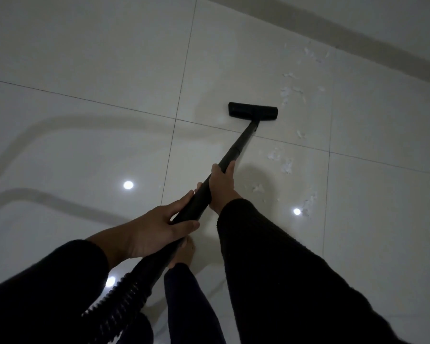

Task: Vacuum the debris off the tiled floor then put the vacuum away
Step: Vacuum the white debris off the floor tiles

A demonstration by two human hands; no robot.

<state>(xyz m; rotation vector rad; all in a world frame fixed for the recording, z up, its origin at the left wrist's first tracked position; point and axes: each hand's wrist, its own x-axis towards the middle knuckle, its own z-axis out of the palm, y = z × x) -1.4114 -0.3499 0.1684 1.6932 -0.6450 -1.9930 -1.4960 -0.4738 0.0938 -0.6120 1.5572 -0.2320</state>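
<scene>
A black vacuum wand runs from my hands out to a flat black floor head resting on the pale glossy tiled floor. My right hand grips the wand higher up, and my left hand grips it lower, near where the ribbed black hose joins. White scraps of debris lie scattered to the right of the floor head, with more debris beside the wand and down towards my right arm.
A grey skirting strip runs along the wall at the top right. My bare foot stands under the wand, below my left hand. Ceiling lights reflect as bright spots on the tiles.
</scene>
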